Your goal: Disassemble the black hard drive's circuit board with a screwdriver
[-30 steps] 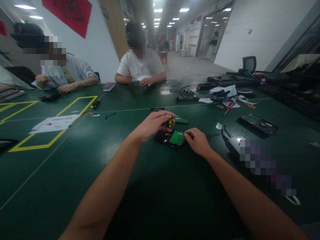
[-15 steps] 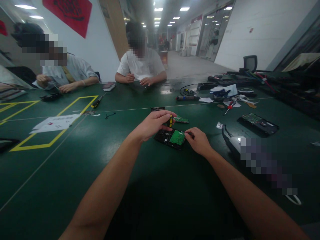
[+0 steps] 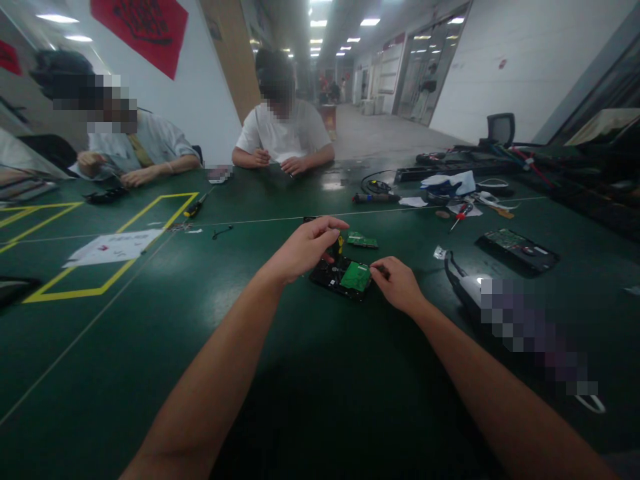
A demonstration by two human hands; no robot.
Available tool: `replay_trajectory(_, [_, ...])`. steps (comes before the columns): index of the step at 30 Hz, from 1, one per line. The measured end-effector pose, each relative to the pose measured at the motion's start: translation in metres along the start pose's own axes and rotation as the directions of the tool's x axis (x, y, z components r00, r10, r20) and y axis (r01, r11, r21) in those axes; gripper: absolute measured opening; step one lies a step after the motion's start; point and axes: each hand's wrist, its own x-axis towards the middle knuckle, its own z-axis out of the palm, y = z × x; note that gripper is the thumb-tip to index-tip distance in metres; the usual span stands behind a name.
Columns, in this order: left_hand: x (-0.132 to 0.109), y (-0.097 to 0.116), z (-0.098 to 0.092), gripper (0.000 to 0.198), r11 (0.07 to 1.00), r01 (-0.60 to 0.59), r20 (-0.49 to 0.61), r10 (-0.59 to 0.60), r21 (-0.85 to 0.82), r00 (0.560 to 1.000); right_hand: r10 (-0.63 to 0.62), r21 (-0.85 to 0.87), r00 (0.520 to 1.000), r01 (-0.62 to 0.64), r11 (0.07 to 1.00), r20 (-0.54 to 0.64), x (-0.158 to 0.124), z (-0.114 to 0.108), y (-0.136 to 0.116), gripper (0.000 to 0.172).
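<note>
A black hard drive [image 3: 324, 285] with a green circuit board [image 3: 357, 276] on its face lies on the table before me. Over its back part, my left hand [image 3: 316, 245] grips a short yellow-and-black screwdriver [image 3: 341, 245] that stands roughly upright; its tip is too small to make out. Fingers of my right hand [image 3: 395, 279] are pinched at the drive's right edge, by the board's corner. Just behind the drive lies a loose green circuit board [image 3: 363, 240]. My left hand partly covers a dark item [image 3: 309, 219] behind it.
At right are another hard drive [image 3: 517, 249] and a partly blurred pouch-like object [image 3: 470, 287]. Farther back lie a red screwdriver [image 3: 464, 212], a dark cylindrical tool [image 3: 375, 198] and cables. At left are paper sheets [image 3: 113, 247] and a yellow-black screwdriver [image 3: 194, 208]. Two people sit opposite.
The screwdriver has shifted slightly left and less of its handle shows; the fingers of my left hand have straightened a little. My right hand stays at the drive's edge.
</note>
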Motion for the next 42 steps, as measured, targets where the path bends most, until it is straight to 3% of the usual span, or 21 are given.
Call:
replay_trajectory(5, [-0.002,0.003,-0.001,0.026,0.999,-0.023,0.051,0.022,0.034,0.998,0.007,-0.012,1.000,-0.007,1.000,0.012,0.000,0.000,0.000,0.020])
replay_trajectory(14, [0.000,-0.007,0.003,0.039,0.996,-0.008,-0.004,0.008,0.087,1.000,0.012,0.005,1.000,-0.012,1.000,0.007,0.000,0.000,-0.001,0.019])
replay_trajectory(20, [0.000,-0.004,0.006,0.032,0.999,-0.018,0.006,0.018,0.042,1.000,0.020,-0.005,1.000,-0.020,1.000,0.011,0.000,-0.002,-0.003,0.018])
replay_trajectory(28, [0.001,-0.006,0.003,0.029,0.992,-0.051,0.028,0.048,0.112,0.998,0.021,-0.006,1.000,-0.021,1.000,0.021,0.000,-0.001,-0.002,0.019])
replay_trajectory(36, [0.002,-0.004,0.005,0.023,0.998,-0.055,0.033,0.054,0.014,0.998,0.012,-0.013,1.000,-0.011,1.000,0.015,0.001,-0.001,-0.001,0.020])
replay_trajectory(42, [0.001,-0.001,0.006,0.026,0.971,0.069,0.046,-0.060,-0.227,0.997,0.011,-0.004,1.000,-0.011,1.000,0.016,0.000,-0.004,-0.004,0.019])
